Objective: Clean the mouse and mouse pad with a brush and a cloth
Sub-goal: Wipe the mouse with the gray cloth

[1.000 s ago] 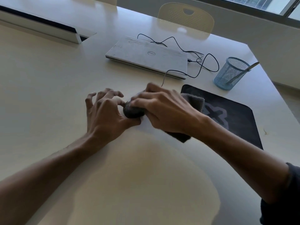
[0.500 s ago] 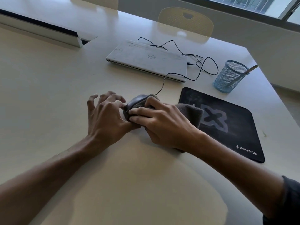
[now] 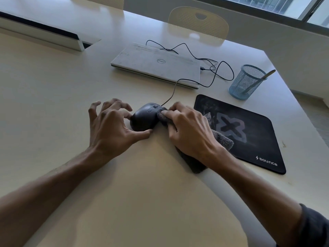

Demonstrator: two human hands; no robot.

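A black wired mouse (image 3: 143, 117) sits on the pale table, left of the mouse pad. My left hand (image 3: 110, 127) steadies it, with the thumb and forefinger pinching its rear and the other fingers spread. My right hand (image 3: 188, 132) grips a dark grey cloth (image 3: 221, 139) and presses a fold of it against the mouse's right front side. The rest of the cloth trails under my wrist. The black mouse pad (image 3: 249, 129), with a grey X logo, lies flat to the right. A brush handle (image 3: 261, 77) sticks out of the blue mesh cup (image 3: 246, 82).
A shut white laptop (image 3: 156, 65) lies behind the mouse, its black cable (image 3: 220, 70) looping toward the cup. A long white bar (image 3: 41, 32) runs along the far left. A cream chair (image 3: 198, 21) stands behind the table. The table's right edge is just past the pad.
My right hand has slid the cloth from over the mouse's top and rear to its right front side, uncovering most of the mouse. My left hand has stayed at the rear.
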